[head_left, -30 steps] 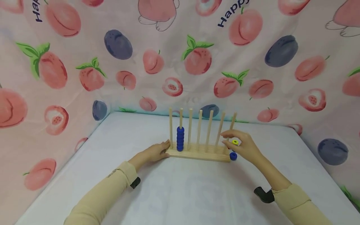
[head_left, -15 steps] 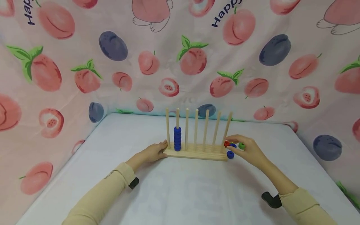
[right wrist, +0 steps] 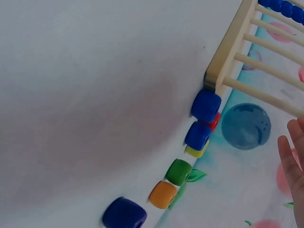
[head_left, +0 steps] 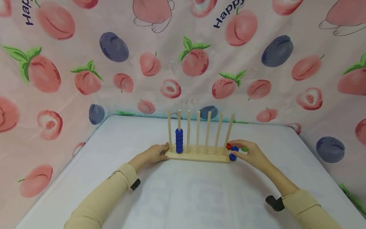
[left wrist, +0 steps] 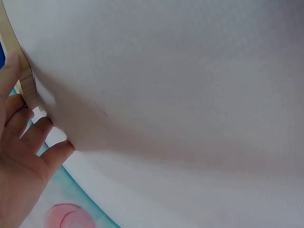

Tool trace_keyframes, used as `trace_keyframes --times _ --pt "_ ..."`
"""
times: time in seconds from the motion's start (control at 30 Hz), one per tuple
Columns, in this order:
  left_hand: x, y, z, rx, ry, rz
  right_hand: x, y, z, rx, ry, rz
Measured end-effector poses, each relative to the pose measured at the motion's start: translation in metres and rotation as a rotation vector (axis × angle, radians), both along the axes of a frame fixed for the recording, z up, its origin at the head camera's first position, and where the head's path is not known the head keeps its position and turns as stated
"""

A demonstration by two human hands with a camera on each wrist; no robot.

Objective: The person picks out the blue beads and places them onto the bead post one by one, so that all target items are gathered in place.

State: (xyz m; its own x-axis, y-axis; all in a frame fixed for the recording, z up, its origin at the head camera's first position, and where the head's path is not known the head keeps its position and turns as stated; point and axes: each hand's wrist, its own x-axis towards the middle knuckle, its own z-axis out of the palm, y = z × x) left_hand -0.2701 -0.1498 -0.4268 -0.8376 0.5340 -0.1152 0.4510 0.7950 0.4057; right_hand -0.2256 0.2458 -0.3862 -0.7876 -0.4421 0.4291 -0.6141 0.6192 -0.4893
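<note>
A wooden peg stand (head_left: 197, 157) with a row of upright pegs stands on the table. Several blue beads (head_left: 179, 141) are stacked on its second peg from the left. My left hand (head_left: 154, 153) grips the stand's left end, thumb on the front face and fingertips round the end. Past the right end, my right hand (head_left: 251, 153) hovers over loose beads, thumb and fingers spread apart. Near its fingertips are a red bead (head_left: 228, 146) and two blue beads, the nearer one (head_left: 233, 157) by the base's corner. The right wrist view shows its fingers (right wrist: 287, 159) straight.
The right wrist view shows more loose beads in a line: yellow (right wrist: 196, 151), green (right wrist: 178, 172), orange (right wrist: 163, 194) and dark blue (right wrist: 124, 213). A fruit-print cloth (head_left: 171, 63) rises behind the white table (head_left: 183, 197).
My right hand has come down from beside the rightmost peg to the loose beads. The left hand keeps its hold on the stand. The head view has shifted slightly.
</note>
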Motion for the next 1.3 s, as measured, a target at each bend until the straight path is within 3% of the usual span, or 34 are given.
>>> trace_keyframes --times 0.33,0.63,1.07,1.3 --pt "-0.001 -0.002 0.001 -0.012 -0.004 0.008 -0.013 0.013 -0.017 0.011 -0.081 -0.002" --pt "0.001 -0.003 0.002 0.002 -0.010 0.001 -0.019 0.017 -0.021 0.071 -0.248 -0.013" --pt "0.001 0.000 0.004 -0.001 -0.016 0.010 -0.024 0.023 -0.032 0.051 -0.443 0.020" --pt "0.003 -0.002 0.002 0.005 -0.006 0.003 -0.027 0.020 -0.034 0.071 -0.464 0.052"
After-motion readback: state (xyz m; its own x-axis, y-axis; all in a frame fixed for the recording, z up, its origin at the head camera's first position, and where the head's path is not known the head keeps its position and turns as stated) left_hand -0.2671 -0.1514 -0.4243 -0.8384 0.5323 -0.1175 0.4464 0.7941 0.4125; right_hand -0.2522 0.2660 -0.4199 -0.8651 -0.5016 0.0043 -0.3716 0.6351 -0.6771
